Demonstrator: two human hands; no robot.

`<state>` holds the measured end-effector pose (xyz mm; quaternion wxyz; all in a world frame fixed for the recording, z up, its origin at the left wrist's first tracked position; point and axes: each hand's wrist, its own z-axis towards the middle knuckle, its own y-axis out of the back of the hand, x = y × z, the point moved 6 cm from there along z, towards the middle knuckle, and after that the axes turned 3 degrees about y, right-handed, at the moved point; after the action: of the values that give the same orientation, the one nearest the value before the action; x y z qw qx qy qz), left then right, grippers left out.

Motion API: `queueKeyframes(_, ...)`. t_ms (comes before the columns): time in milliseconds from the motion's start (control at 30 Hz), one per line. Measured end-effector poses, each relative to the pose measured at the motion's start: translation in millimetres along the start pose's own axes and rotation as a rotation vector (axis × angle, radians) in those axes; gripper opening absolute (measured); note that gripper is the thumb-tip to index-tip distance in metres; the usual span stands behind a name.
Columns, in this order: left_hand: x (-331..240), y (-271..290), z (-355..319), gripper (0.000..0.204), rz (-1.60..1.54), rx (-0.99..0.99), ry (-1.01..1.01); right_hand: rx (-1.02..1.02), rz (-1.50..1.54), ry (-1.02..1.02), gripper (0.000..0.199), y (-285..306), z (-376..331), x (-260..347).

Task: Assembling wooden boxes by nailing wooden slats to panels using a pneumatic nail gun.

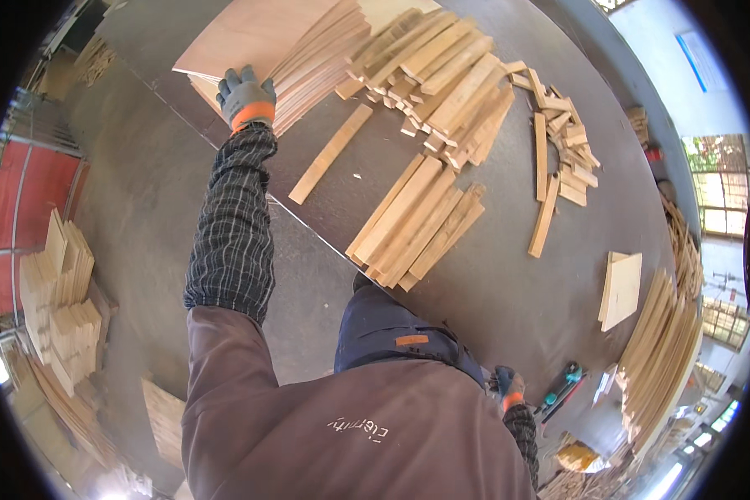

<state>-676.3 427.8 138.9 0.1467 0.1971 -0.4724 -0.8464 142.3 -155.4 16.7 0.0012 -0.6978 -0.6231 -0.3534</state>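
My left hand (247, 98), in a grey work glove with an orange cuff, rests on the near edge of a stack of thin plywood sheets (267, 33). Its fingers are spread over the top sheet, and the thumb side lies by the fanned edges. Low by my right hip, my right hand (510, 385) wears a similar glove. Its fingers are small and partly hidden, so their grip cannot be made out. Just right of that hand lies a teal and black tool (570, 373), with a red and black bar-shaped thing (563, 395) beside it.
Wooden strips (458, 79) are heaped across the dark table (508, 308), and a row of strips (417, 221) lies near its edge. Short offcuts (571, 150) and small panels (621, 290) sit farther right. More boards (662, 350) are stacked beyond; panel stacks (62, 292) stand left.
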Motion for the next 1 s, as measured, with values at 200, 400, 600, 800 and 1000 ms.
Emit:
queueKeyframes(200,2.6,14.1,-9.5,0.054,0.046,-0.045,-0.074,-0.016,-0.043,-0.031,0.026,-3.9,-15.9,-8.1)
queueKeyframes(400,7.7,101.4,25.4,0.039,-0.006,-0.179,-0.054,0.038,-0.008,-0.058,0.024,-6.8,-7.5,-21.6)
queueKeyframes(600,-0.5,227.0,41.1,0.027,-0.255,-0.288,-0.050,0.154,-0.071,0.072,0.021,-2.2,14.1,-3.1)
queueKeyframes(800,-34.0,264.0,-27.1,0.043,-1.206,-0.113,0.285,0.185,0.094,0.198,0.016,-22.5,21.9,62.6)
queueKeyframes(1000,-139.8,214.5,-183.7,0.044,-1.638,0.479,0.465,0.301,0.167,0.503,0.048,-57.5,-54.5,213.5)
